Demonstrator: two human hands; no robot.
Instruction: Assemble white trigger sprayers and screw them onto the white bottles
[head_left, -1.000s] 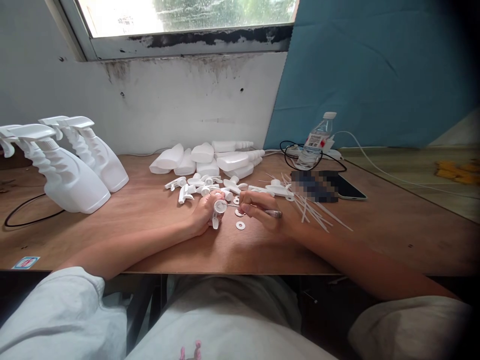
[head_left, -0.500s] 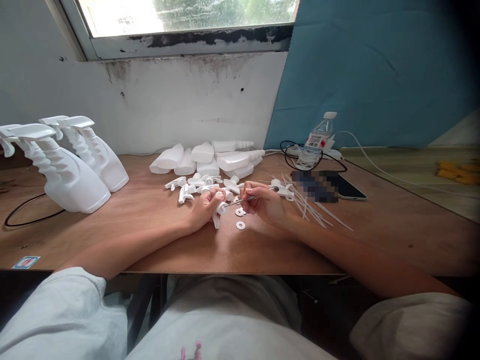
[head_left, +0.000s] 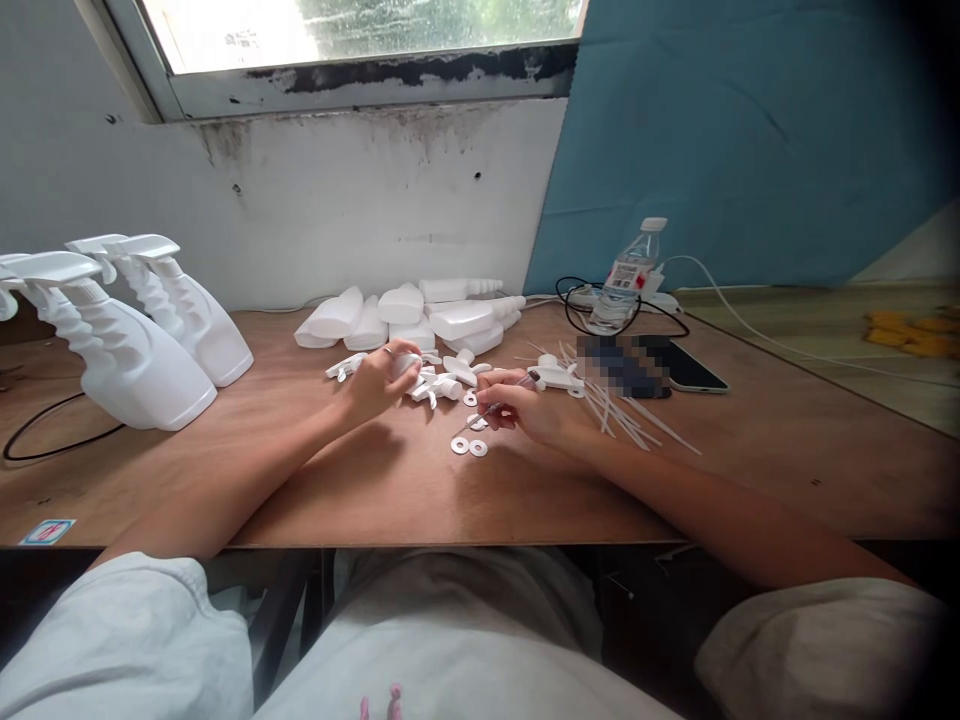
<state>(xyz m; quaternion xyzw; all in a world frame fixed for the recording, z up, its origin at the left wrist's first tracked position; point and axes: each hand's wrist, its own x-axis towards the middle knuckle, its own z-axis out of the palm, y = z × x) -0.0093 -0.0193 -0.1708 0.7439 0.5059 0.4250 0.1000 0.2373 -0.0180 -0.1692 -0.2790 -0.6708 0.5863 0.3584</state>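
Note:
My left hand [head_left: 375,382] is closed around a white trigger sprayer head [head_left: 405,362], at the near edge of a pile of white sprayer heads [head_left: 442,380]. My right hand [head_left: 529,408] pinches thin metal tweezers [head_left: 484,415], whose tip points down toward two small white washers [head_left: 469,447] lying on the wooden table [head_left: 375,490]. The two hands are apart, about a hand's width between them.
Two assembled white spray bottles [head_left: 142,330] stand at the left. Empty white bottles [head_left: 412,312] lie at the back by the wall. Thin white dip tubes [head_left: 630,415], a phone [head_left: 694,370], a water bottle [head_left: 626,280] and cables [head_left: 600,305] sit to the right.
My left hand moved back and left from the tweezers into the pile of sprayer heads. My right hand lowered the tweezers' tip toward the washers on the table.

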